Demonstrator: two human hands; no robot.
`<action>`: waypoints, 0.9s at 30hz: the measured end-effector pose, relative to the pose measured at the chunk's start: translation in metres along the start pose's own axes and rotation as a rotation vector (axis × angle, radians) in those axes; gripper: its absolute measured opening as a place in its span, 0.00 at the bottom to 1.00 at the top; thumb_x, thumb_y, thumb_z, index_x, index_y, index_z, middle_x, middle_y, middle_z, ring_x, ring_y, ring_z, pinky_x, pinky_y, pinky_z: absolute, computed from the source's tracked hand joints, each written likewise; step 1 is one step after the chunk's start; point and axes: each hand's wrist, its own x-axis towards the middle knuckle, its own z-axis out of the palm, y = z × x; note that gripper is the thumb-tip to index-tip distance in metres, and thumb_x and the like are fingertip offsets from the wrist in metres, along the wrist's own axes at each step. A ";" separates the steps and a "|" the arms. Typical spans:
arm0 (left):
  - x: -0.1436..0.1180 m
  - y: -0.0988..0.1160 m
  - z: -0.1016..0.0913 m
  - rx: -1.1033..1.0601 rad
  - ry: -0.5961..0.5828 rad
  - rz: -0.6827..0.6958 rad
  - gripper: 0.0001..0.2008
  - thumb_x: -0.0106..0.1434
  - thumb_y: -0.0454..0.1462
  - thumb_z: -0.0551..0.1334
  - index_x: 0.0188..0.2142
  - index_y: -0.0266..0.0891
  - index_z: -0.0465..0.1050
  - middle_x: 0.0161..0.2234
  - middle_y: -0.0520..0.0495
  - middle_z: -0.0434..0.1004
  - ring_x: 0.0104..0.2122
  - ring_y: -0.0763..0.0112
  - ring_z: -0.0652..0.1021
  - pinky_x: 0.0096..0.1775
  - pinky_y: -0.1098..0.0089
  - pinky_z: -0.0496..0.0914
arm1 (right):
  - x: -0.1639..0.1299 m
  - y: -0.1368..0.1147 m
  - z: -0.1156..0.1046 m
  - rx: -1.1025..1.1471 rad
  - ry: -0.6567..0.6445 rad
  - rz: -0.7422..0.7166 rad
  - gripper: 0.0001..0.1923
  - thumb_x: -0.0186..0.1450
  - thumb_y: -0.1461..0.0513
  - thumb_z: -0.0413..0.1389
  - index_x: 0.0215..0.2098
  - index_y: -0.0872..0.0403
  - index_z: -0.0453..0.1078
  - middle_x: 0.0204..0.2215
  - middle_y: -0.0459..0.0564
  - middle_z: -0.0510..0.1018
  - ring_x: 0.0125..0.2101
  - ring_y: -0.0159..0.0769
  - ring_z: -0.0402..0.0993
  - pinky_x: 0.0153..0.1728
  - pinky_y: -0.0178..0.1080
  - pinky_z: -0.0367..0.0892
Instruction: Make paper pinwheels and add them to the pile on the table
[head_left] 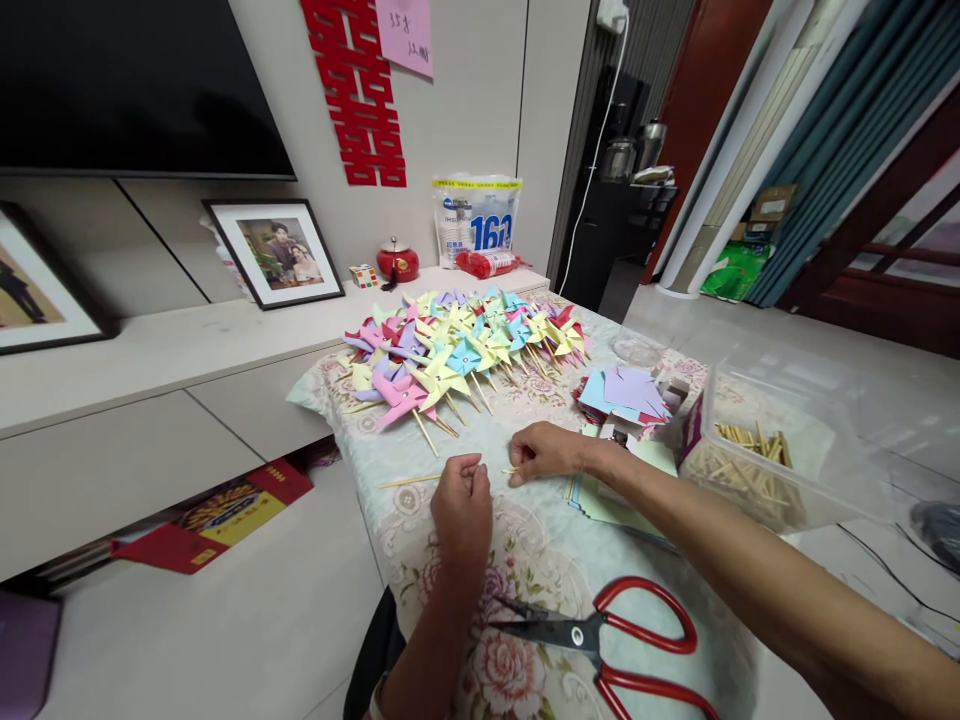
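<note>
My left hand [463,505] is closed around a thin wooden stick [409,482], whose long end sticks out to the left just above the tablecloth. Right beside it, my right hand [546,451] is pinched shut. A small pale tip shows at its fingertips, in line with the stick; what exactly the fingers grip is too small to tell. Beyond both hands lies a heap of paper pinwheels [439,375] in pink, yellow, blue and purple on wooden sticks. Red-handled scissors [577,632] rest partly open near the front of the table.
Stacked coloured paper squares [634,392] and a small box sit under and behind my right forearm. A clear plastic bin [810,440] of short sticks stands to the right. Behind the flower-patterned tablecloth [420,520] runs a white cabinet [172,340] with a framed photo [274,252].
</note>
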 end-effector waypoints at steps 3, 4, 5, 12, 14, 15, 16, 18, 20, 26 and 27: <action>0.000 -0.001 0.001 0.008 -0.011 0.008 0.12 0.60 0.43 0.58 0.39 0.40 0.72 0.28 0.49 0.78 0.27 0.66 0.78 0.31 0.68 0.71 | -0.004 -0.009 0.000 -0.080 0.026 0.039 0.14 0.57 0.57 0.67 0.37 0.57 0.76 0.28 0.46 0.79 0.29 0.31 0.69 0.27 0.30 0.57; 0.001 -0.001 0.001 0.017 -0.021 0.012 0.12 0.60 0.43 0.58 0.40 0.40 0.72 0.28 0.48 0.78 0.28 0.65 0.78 0.32 0.67 0.71 | -0.006 -0.013 0.000 -0.109 0.028 0.047 0.12 0.58 0.58 0.66 0.37 0.57 0.77 0.29 0.47 0.79 0.29 0.32 0.70 0.27 0.31 0.57; 0.001 -0.001 0.001 0.031 -0.030 0.017 0.12 0.60 0.42 0.58 0.40 0.40 0.72 0.29 0.48 0.78 0.29 0.64 0.79 0.32 0.67 0.71 | -0.007 -0.017 -0.001 -0.138 0.026 0.054 0.10 0.59 0.59 0.65 0.37 0.56 0.77 0.30 0.48 0.80 0.30 0.33 0.71 0.28 0.31 0.57; 0.002 0.010 -0.003 0.226 -0.170 0.068 0.06 0.62 0.35 0.58 0.39 0.40 0.72 0.33 0.47 0.80 0.34 0.64 0.79 0.36 0.67 0.70 | -0.013 -0.047 0.001 -0.319 0.005 0.157 0.14 0.59 0.66 0.57 0.39 0.63 0.80 0.38 0.68 0.83 0.37 0.50 0.80 0.32 0.39 0.65; 0.001 0.016 -0.003 0.330 -0.220 0.113 0.07 0.63 0.32 0.57 0.39 0.39 0.72 0.34 0.47 0.80 0.35 0.64 0.79 0.38 0.67 0.69 | -0.014 -0.050 0.005 -0.334 0.011 0.190 0.15 0.57 0.66 0.57 0.40 0.65 0.80 0.38 0.71 0.83 0.37 0.53 0.81 0.32 0.40 0.67; 0.001 0.019 -0.003 0.392 -0.239 0.149 0.07 0.63 0.30 0.57 0.39 0.38 0.72 0.35 0.46 0.80 0.37 0.64 0.79 0.40 0.67 0.69 | -0.014 -0.050 0.007 -0.334 0.020 0.200 0.16 0.57 0.65 0.57 0.40 0.65 0.80 0.38 0.71 0.83 0.37 0.53 0.81 0.32 0.40 0.67; 0.001 0.022 -0.003 0.459 -0.255 0.187 0.08 0.63 0.29 0.57 0.40 0.37 0.72 0.37 0.45 0.80 0.39 0.63 0.79 0.41 0.66 0.68 | -0.015 -0.049 0.009 -0.329 0.029 0.205 0.16 0.56 0.65 0.57 0.40 0.65 0.80 0.38 0.71 0.83 0.37 0.54 0.81 0.32 0.40 0.67; 0.001 0.028 -0.002 0.597 -0.288 0.245 0.10 0.64 0.27 0.56 0.41 0.36 0.73 0.40 0.42 0.78 0.42 0.62 0.78 0.44 0.66 0.68 | -0.015 -0.045 0.012 -0.305 0.051 0.205 0.17 0.56 0.64 0.56 0.39 0.64 0.81 0.38 0.70 0.83 0.37 0.53 0.81 0.31 0.39 0.66; 0.001 0.033 -0.001 0.724 -0.328 0.258 0.10 0.65 0.27 0.55 0.43 0.34 0.73 0.42 0.40 0.77 0.44 0.61 0.78 0.45 0.66 0.68 | -0.016 -0.037 0.014 -0.266 0.074 0.201 0.16 0.56 0.63 0.56 0.38 0.63 0.81 0.36 0.68 0.84 0.35 0.51 0.80 0.30 0.38 0.65; 0.005 0.043 0.004 0.981 -0.408 0.272 0.12 0.67 0.27 0.52 0.42 0.34 0.74 0.42 0.38 0.76 0.42 0.61 0.79 0.42 0.67 0.69 | -0.023 -0.018 0.005 -0.080 0.174 0.206 0.12 0.56 0.63 0.54 0.32 0.60 0.79 0.29 0.53 0.83 0.29 0.35 0.74 0.26 0.32 0.60; 0.005 0.044 0.005 0.990 -0.409 0.278 0.13 0.67 0.26 0.51 0.42 0.33 0.74 0.41 0.38 0.76 0.42 0.61 0.79 0.41 0.67 0.69 | -0.026 -0.016 0.000 -0.049 0.197 0.217 0.12 0.56 0.63 0.54 0.32 0.59 0.78 0.28 0.51 0.82 0.28 0.33 0.73 0.25 0.31 0.60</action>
